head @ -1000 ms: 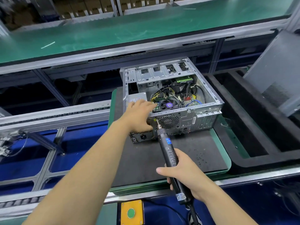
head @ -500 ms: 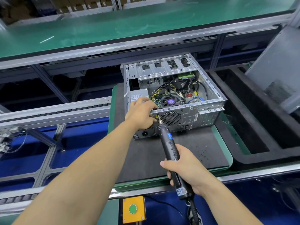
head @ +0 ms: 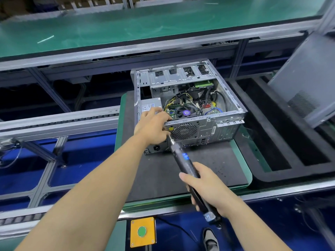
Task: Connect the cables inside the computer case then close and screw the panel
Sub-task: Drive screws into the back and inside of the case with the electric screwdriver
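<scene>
The computer case (head: 188, 109) is lying on its side on the black mat (head: 163, 171), with its open side facing up. The left hand (head: 152, 127) is curling round the case's near back edge, probably to keep it from sliding. The right hand (head: 208, 189) is wrapping tight round the electric screwdriver (head: 183, 160), whose tip is touching the case beside the round fan grille (head: 184, 131). Inside the case, yellow, black and blue wires are tangling over a green board. The grey side panel (head: 308, 84) is leaning far to the right of the case, not on yet.

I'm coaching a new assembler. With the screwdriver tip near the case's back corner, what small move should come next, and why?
Probably ease the screwdriver tip forward to the case corner. The left hand steadies that corner, the right hand has its grip on the handle, and the tip sits just below the left fingers.
</scene>
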